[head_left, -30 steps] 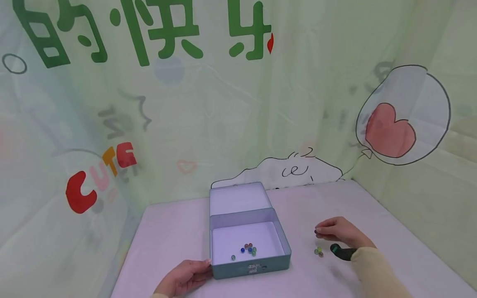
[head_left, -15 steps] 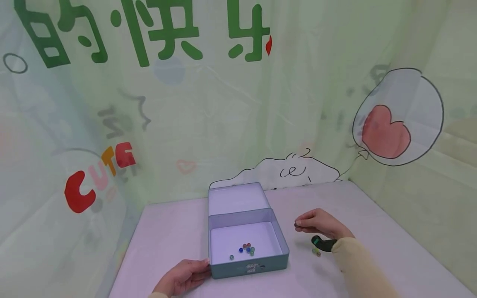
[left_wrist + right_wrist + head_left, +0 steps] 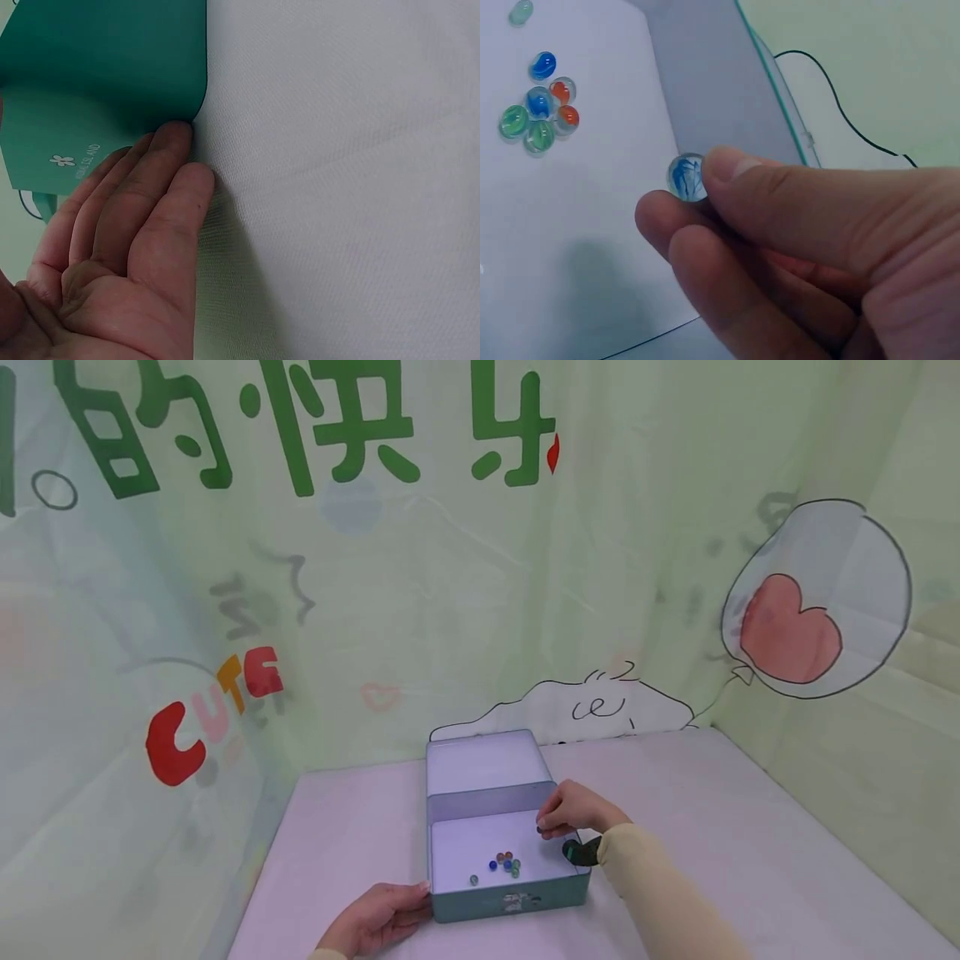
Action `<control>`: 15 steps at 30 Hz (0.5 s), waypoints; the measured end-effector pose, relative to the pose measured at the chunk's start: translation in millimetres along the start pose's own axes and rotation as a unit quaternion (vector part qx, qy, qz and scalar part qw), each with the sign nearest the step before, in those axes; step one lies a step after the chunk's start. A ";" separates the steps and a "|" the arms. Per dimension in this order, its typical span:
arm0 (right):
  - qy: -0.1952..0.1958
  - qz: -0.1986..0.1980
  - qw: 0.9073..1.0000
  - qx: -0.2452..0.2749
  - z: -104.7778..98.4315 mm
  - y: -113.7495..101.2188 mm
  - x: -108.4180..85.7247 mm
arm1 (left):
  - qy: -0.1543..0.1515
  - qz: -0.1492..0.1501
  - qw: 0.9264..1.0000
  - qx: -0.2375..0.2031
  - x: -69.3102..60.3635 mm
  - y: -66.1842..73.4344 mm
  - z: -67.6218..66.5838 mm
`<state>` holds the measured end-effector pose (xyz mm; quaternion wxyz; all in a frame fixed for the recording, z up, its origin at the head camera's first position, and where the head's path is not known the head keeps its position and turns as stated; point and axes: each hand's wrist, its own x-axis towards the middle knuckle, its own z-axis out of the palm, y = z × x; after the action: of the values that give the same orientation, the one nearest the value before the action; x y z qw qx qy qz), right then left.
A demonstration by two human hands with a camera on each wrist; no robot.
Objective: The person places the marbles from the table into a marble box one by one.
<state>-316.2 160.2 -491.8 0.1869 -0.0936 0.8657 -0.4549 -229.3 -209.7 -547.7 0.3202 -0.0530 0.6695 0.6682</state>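
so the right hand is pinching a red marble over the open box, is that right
Not red: the right wrist view shows that the marble pinched by the right hand over the open box is clear with blue streaks.

Diffuse light, soft shadows — slight softness

Teal outside on the box point(image 3: 465, 907), kinda pale lilac inside. Feathery blue streaks in the clear marble point(image 3: 682, 180) over the box. Blue, green and orange swirls in the loose marbles point(image 3: 538, 103) inside it. Pale green on the curtain point(image 3: 457, 610) behind.
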 end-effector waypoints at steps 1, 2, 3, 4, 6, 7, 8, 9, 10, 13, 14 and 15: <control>0.002 0.004 1.000 -0.007 1.5 -1.0 0.0 | -0.001 0.001 1.000 0.001 0.3 0.0 0.1; 0.004 0.007 1.000 -0.013 2.7 -1.7 -0.1 | -0.002 0.002 1.000 0.002 0.4 0.0 0.3; 0.007 0.011 1.000 -0.016 3.9 -2.8 -0.4 | -0.002 0.003 1.000 0.003 0.5 0.1 0.6; 0.010 0.016 1.000 -0.022 4.8 -4.1 -0.9 | -0.002 0.004 1.000 0.004 0.2 0.4 0.9; 0.016 0.022 0.999 -0.036 6.7 -6.6 -1.3 | -0.001 0.006 1.000 0.005 -0.6 0.9 1.6; 0.018 0.026 0.999 -0.041 7.7 -8.0 -1.4 | 0.000 0.006 1.000 0.005 -0.9 1.1 1.8; 0.020 0.029 0.998 -0.047 8.8 -9.3 -1.3 | 0.002 0.005 1.000 0.005 -1.3 1.4 1.9; 0.022 0.032 0.998 -0.052 9.9 -11.0 -1.4 | 0.003 0.004 1.000 0.005 -1.7 1.7 2.0; 0.023 0.034 0.997 -0.058 11.0 -12.0 -1.2 | 0.004 0.003 1.000 0.004 -2.1 1.9 2.1; 0.025 0.039 0.997 -0.064 14.5 -15.2 -1.1 | 0.006 0.000 1.000 0.002 -2.3 2.1 2.0; 0.025 0.039 0.997 -0.066 15.4 -15.9 -1.3 | 0.006 0.000 1.000 0.001 -2.2 2.0 2.0; 0.025 0.040 0.997 -0.065 16.1 -16.8 -1.5 | 0.007 0.000 1.000 0.000 -2.2 1.8 1.9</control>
<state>-308.4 139.1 -485.9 0.1764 -0.0596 0.9010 -0.3919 -227.8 -208.5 -544.8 0.3160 -0.0576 0.6718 0.6674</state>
